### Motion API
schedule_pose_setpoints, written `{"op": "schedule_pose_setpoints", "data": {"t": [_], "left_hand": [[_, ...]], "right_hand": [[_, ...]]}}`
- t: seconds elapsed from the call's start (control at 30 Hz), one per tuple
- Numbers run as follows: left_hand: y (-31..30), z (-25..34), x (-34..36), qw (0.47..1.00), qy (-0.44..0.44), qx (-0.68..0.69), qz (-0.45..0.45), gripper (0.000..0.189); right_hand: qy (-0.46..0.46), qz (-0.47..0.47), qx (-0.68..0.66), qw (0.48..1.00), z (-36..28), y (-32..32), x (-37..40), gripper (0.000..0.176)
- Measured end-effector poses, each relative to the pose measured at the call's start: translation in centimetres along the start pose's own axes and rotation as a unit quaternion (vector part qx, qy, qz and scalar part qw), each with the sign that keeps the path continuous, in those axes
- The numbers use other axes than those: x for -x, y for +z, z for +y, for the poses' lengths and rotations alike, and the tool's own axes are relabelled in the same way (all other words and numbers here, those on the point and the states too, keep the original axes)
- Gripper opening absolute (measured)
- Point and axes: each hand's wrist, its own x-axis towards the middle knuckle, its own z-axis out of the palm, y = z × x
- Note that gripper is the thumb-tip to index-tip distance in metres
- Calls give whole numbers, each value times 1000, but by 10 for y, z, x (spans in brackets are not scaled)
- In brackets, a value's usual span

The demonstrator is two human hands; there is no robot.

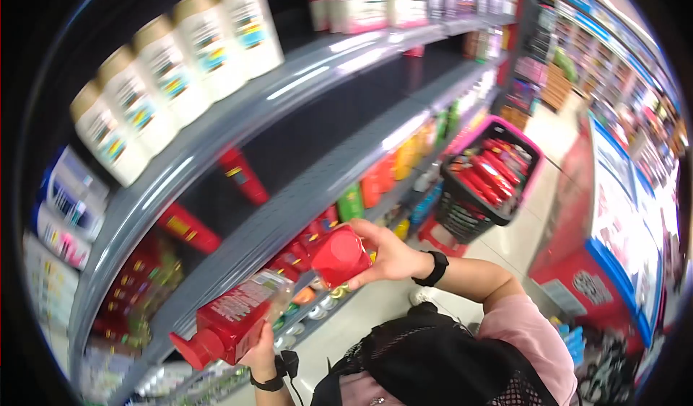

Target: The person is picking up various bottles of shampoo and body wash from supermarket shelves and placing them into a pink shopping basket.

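Note:
My left hand [261, 352] is wrapped round a red pump bottle [229, 316], which lies tilted with its pump head to the lower left and a label with white lettering facing up. My right hand [390, 253] grips a second red bottle [339, 256], seen nearly end-on, so its label is hidden. Both bottles are held in front of the grey shelves [289, 211], close to each other. On the shelf behind stand two narrow red bottles or boxes, one of them a red pack [244, 176] with a small yellow mark.
White bottles with gold caps [173, 67] line the upper shelf. A black basket [469, 222] with a pink rim, filled with red packets [494, 171], stands on a red base to the right. Farther right is a red and blue chest freezer [585, 276].

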Motion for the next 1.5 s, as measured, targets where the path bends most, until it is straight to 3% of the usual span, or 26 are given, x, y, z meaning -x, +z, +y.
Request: {"op": "schedule_pose_setpoints", "data": {"t": [0.03,0.2,0.23,0.27,0.33,0.43,0.53,0.57,0.67,0.73,0.8,0.83,0.93,1.07,1.1,1.23,1.43,1.5], "left_hand": [[33,3,2,991,-73,114,23,88],[152,1,8,979,-48,147,-131,104],[177,13,8,950,-196,169,-175,104],[206,2,10,957,-94,182,-205,104],[268,14,12,946,-102,188,-245,97],[370,21,18,920,-150,203,-301,82],[479,19,33,897,-161,220,-347,74],[516,9,43,896,-166,219,-350,74],[617,7,56,872,-205,233,-380,66],[672,44,42,727,-406,210,-513,57],[738,3,83,790,-383,156,-452,54],[763,20,76,762,-407,125,-489,58],[836,16,94,768,-393,20,-506,70],[900,8,115,761,-432,-56,-481,77],[913,-6,125,750,-458,-68,-472,79],[940,-24,139,746,-488,-101,-443,80],[953,-41,143,751,-500,-132,-411,81],[955,-41,140,717,-529,-137,-434,90]], "right_hand": [[13,27,15,999,2,-24,14,86],[100,153,28,983,12,-151,77,76],[105,178,52,977,15,-178,91,76],[110,202,74,970,20,-206,104,76],[75,242,145,956,39,-270,130,74],[130,312,55,939,39,-355,162,65],[139,342,95,925,63,-453,198,68],[158,349,53,922,71,-483,209,70],[183,393,49,900,91,-559,237,57],[204,392,47,896,111,-608,252,51],[257,368,64,891,137,-654,259,51],[267,375,83,884,148,-674,258,52],[328,353,72,873,176,-723,251,52],[373,313,163,858,243,-777,247,49],[363,308,88,875,278,-793,255,48],[425,263,224,837,301,-797,244,51],[467,234,186,832,341,-805,242,52],[468,233,197,829,347,-807,243,51]]}}
